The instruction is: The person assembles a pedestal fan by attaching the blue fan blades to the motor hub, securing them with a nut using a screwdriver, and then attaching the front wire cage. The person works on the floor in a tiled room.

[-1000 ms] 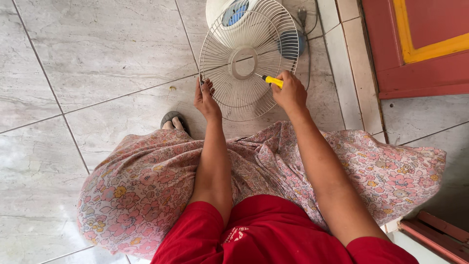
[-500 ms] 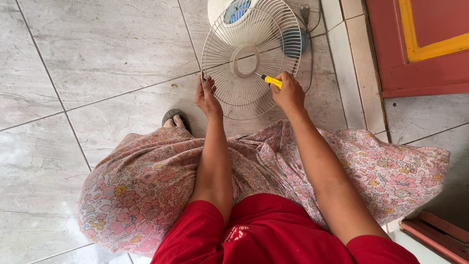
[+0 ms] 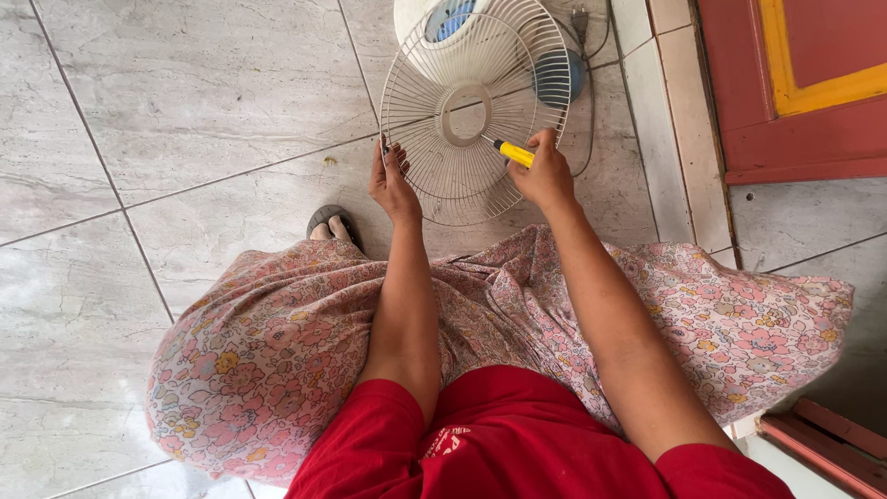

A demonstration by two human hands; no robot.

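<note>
Little changed over the last second: fan grille, upper centre of frame, nudged slightly rightward; work steady at its rim. Left hand clenched on grille's left edge; right hand clenched on yellow screwdriver. Counted: one grille, one screwdriver, two hands, one sandalled foot.

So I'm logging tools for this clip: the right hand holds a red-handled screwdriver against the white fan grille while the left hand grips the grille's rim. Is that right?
Not quite. The handle is yellow, not red. The head view shows the right hand holding a yellow-handled screwdriver against the white fan grille, while the left hand grips the grille's rim.
</note>
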